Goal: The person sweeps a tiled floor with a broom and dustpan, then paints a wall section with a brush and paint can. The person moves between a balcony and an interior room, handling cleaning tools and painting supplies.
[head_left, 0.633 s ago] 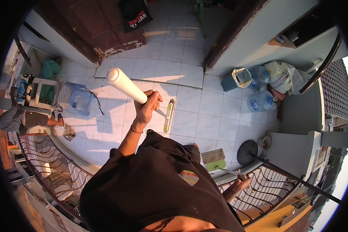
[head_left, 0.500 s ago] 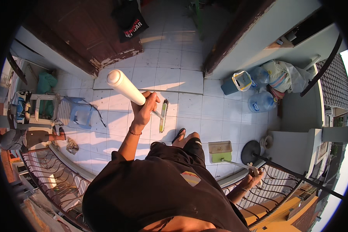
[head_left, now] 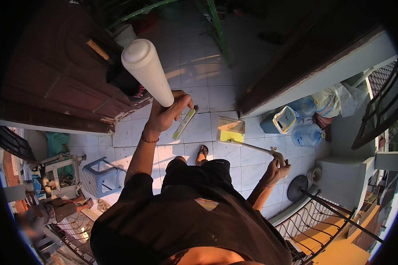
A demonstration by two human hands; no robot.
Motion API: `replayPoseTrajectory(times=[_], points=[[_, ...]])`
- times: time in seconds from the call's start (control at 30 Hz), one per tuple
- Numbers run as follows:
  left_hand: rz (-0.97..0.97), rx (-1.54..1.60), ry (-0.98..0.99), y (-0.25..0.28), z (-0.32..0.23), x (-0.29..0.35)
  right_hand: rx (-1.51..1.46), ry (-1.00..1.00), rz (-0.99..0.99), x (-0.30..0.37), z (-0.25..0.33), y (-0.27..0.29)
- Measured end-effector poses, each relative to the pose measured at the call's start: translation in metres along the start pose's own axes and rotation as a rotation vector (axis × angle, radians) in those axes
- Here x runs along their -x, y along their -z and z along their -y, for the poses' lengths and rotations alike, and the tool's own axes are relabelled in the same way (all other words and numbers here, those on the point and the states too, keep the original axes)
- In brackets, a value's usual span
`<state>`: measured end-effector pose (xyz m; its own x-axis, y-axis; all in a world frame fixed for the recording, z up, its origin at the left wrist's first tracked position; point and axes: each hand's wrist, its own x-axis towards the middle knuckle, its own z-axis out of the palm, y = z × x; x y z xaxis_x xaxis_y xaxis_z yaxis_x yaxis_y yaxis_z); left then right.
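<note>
My left hand (head_left: pixel 167 114) is closed round the thick white handle (head_left: pixel 148 70) of a broom. Its narrow green-and-white head (head_left: pixel 184 123) is over the white floor tiles near the doorway, with dark bristles showing at the far end. My right hand (head_left: pixel 277 170) grips the pale upper end of a long-handled dustpan (head_left: pixel 231 136). The dustpan's tray is lime green with a see-through brownish far part, and lies to the right of the broom head, by the door frame. I cannot make out any sweepings in it.
A brown wooden door (head_left: pixel 53 88) stands at the left, with a dark bag hanging by it. Right of the doorway are a grey-blue bucket (head_left: pixel 282 120) and large water bottles (head_left: pixel 307 134). A blue plastic stool (head_left: pixel 102 176) stands left; a person (head_left: pixel 59 210) is beyond the railing.
I have moved forward to the doorway. The dustpan has gone from beside the railing to the door frame, swinging inward. The broom has moved forward, its head now slanting.
</note>
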<state>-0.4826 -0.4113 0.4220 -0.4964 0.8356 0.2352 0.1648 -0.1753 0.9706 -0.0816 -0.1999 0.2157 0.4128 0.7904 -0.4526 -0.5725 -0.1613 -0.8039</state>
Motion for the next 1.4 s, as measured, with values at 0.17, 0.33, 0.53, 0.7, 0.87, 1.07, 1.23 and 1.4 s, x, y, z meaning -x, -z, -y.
replayPoseTrajectory(times=[0.17, 0.33, 0.53, 0.7, 0.87, 1.07, 1.23, 1.4], points=[[0.033, 0.011, -0.156, 0.014, -0.033, -0.149, -0.195, -0.106, -0.036, 0.01, -0.092, -0.145], [0.146, 0.163, -0.171, 0.054, -0.002, -0.264, -0.3, -0.148, 0.07, 0.065, -0.161, -0.25], [0.283, 0.154, -0.231, 0.08, 0.008, -0.384, -0.031, 0.19, 0.148, 0.123, -0.207, -0.356], [0.278, 0.248, -0.254, 0.077, 0.02, -0.461, -0.384, 0.044, 0.046, 0.122, -0.207, -0.405], [0.28, 0.255, -0.155, 0.065, 0.026, -0.512, -0.417, 0.028, 0.027, 0.091, -0.201, -0.455], [0.23, 0.29, -0.184, 0.046, 0.047, -0.559, -0.148, 0.154, 0.201, 0.011, -0.208, -0.51], [0.167, 0.17, -0.149, 0.041, 0.034, -0.585, -0.062, 0.146, 0.319, -0.036, -0.227, -0.548], [0.116, 0.205, -0.319, 0.03, 0.056, -0.606, 0.402, 0.213, 0.407, -0.091, -0.262, -0.599]])
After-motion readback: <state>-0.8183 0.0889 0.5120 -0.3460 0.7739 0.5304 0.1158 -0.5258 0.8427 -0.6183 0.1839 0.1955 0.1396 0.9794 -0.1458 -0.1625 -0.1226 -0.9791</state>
